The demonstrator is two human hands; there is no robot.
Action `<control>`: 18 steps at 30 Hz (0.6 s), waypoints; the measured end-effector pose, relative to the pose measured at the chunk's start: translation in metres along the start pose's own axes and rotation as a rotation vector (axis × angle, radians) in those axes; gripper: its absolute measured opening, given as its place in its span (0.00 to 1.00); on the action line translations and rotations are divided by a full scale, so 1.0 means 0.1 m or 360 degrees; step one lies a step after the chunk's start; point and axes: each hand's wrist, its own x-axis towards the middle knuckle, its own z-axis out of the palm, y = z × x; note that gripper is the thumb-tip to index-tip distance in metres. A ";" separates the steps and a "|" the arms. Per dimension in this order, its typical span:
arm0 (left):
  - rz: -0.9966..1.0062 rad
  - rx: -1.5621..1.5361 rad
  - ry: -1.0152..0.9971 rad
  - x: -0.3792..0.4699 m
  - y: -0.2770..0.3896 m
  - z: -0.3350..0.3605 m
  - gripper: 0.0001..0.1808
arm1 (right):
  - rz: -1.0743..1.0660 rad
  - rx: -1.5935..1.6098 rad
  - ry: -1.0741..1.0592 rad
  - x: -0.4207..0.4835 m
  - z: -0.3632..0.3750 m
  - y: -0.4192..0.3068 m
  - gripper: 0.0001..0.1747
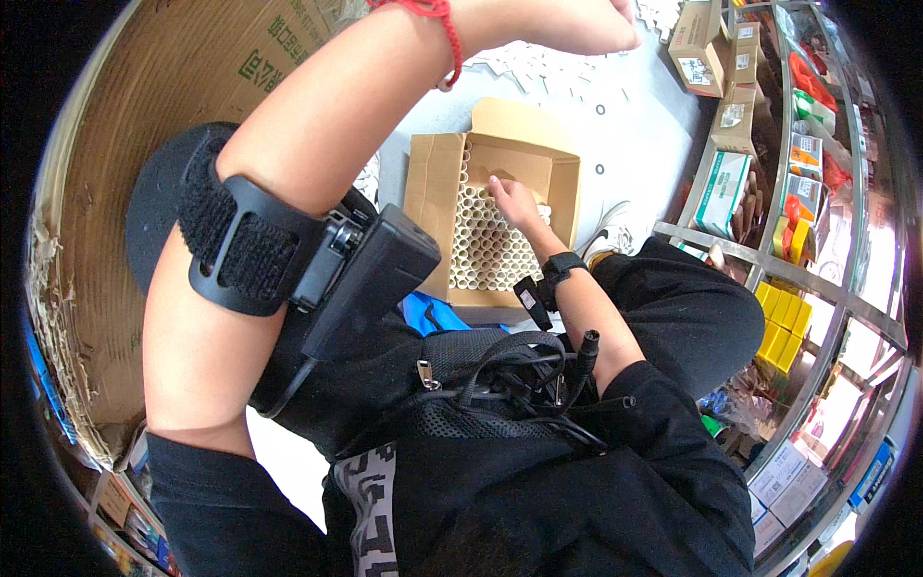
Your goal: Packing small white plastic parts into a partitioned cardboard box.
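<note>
My left hand reaches across the top of the view above scattered white pieces; its fingers are mostly cut off by the top edge, so its grip is hidden. A red cord bracelet circles that wrist. Below it, an open cardboard box holds rows of short, pale hollow tubes, packed with their round ends up. Over these tubes is my right hand, thumb and fingers bent near the upper rows. Whether it grips a tube cannot be made out.
Scattered white pieces lie on the pale surface beyond the box. A large corrugated cardboard sheet or box rises at left. Metal shelving with cartons and yellow boxes runs along the right. Black cables lie across my lap.
</note>
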 end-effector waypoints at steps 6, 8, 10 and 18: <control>0.0017 0.0001 0.0018 0.00 0.00 0.01 0.14 | 0.0020 0.0017 -0.0039 0.01 0.02 0.03 0.31; 0.0006 -0.0007 0.0013 -0.01 0.00 0.01 0.14 | 0.0000 0.0019 -0.0040 0.00 0.02 0.02 0.31; 0.0013 -0.0017 0.0002 0.00 0.00 0.01 0.14 | 0.0025 0.0021 -0.0058 -0.01 0.01 0.01 0.31; 0.0025 -0.0051 -0.0002 -0.03 0.01 0.00 0.14 | -0.0076 0.0131 0.0161 -0.10 0.01 -0.10 0.21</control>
